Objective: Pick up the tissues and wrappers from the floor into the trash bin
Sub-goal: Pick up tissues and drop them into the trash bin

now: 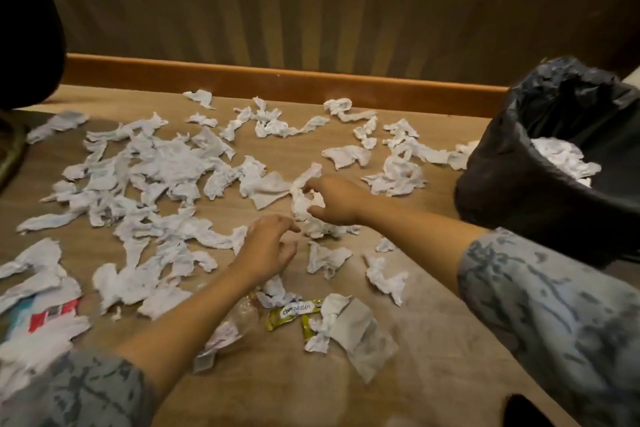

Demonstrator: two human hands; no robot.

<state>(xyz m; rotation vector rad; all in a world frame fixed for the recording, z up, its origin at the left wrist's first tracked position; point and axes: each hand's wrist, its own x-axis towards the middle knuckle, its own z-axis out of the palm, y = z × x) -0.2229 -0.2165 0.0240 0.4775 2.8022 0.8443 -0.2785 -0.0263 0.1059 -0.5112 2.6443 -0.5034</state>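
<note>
Wood-look floor (433, 340) ran to a brown skirting board (277, 80), littered wall to wall with crumpled tissues (166, 166). At the right stood the black-lined trash bin (519, 191), some tissue already inside. Nearer lay a yellow-green wrapper (294, 314). The right hand (337, 199) pinched a tissue wad (301, 204); the left hand (268, 248) hovered loosely curled, holding nothing. So light a pinch might have shed scraps short of the bin.
</note>
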